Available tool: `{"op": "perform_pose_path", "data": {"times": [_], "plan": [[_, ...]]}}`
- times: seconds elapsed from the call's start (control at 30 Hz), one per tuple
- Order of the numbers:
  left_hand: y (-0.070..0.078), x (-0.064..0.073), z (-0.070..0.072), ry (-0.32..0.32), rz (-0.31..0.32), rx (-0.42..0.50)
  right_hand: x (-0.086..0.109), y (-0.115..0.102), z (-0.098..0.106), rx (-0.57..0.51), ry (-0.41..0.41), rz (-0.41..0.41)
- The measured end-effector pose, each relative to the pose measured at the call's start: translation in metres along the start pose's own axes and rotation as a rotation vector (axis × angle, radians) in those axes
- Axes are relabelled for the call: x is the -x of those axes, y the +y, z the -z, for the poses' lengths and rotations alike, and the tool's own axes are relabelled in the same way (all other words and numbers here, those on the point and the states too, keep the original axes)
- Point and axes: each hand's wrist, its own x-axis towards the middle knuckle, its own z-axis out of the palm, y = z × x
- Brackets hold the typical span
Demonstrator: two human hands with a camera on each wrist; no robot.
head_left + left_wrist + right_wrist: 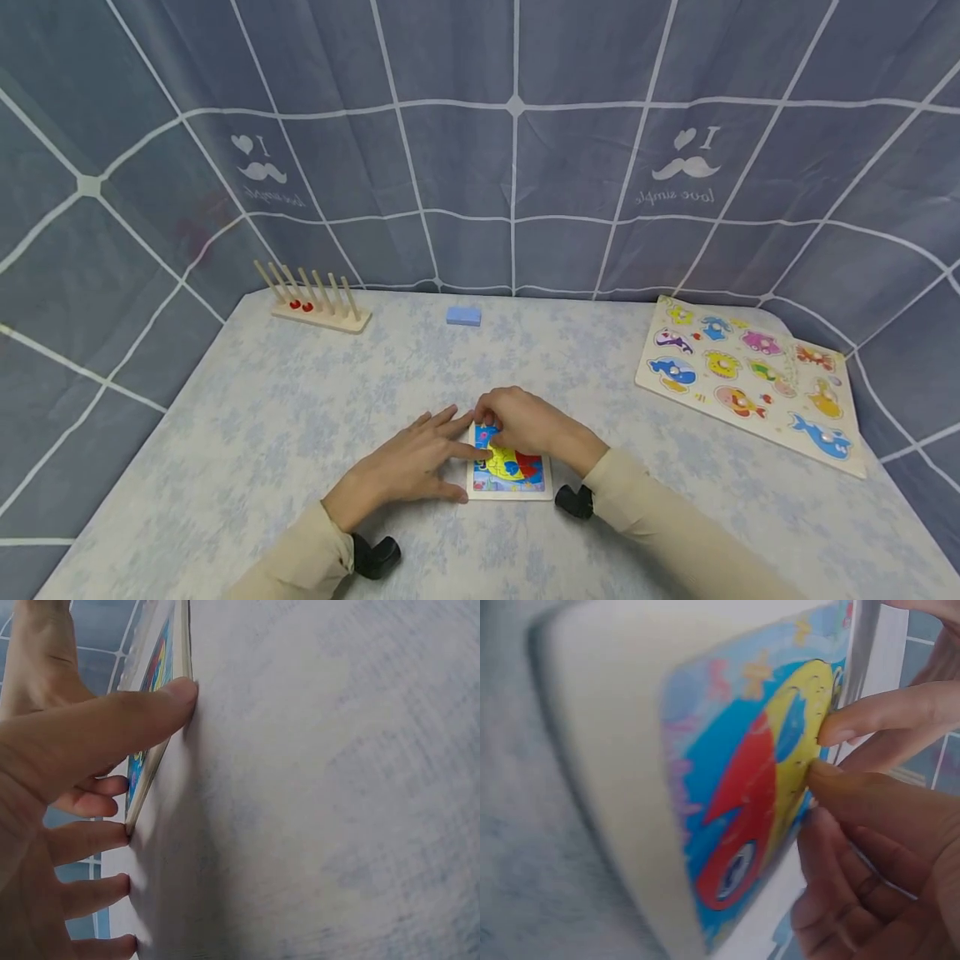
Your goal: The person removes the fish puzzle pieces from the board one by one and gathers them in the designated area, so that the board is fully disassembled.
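Observation:
A small jigsaw puzzle (528,495) in a pale wooden frame lies on the table, showing a yellow and red fish on blue. My left hand (416,462) spreads at its left side, the thumb (169,705) against the frame edge and the index fingertip on the yellow fish. The other left fingertips reach the tabletop. From the upper right comes my right hand (528,421), its fingers bent over the puzzle's top part. In the right wrist view the right thumb (855,791) touches the fish; I cannot tell whether a piece is pinched there.
A wooden peg stand (322,315) with red beads stands at the back left. Near the table's back edge lies a blue block (463,316). A large knob puzzle board (738,387) with sea animals lies at the right. A grid-patterned curtain (465,167) surrounds the table (375,358).

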Motion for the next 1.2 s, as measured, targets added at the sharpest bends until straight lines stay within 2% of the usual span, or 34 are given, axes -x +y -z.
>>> {"op": "perform_pose_path", "data": {"times": [0.3,0.57,0.87,1.2], "plan": [[0.002,-0.002,-0.001,-0.004,0.019,0.052,-0.002,-0.013,0.004,0.095,-0.071,-0.061],[0.001,-0.002,-0.002,0.01,0.011,0.068,-0.004,-0.011,0.007,-0.004,-0.112,-0.065],[0.002,-0.002,0.001,0.016,0.014,0.079,-0.003,-0.011,0.007,0.007,-0.051,-0.077],[0.003,-0.004,0.001,0.011,0.023,0.062,-0.004,-0.017,0.005,0.072,-0.041,-0.102]]}}
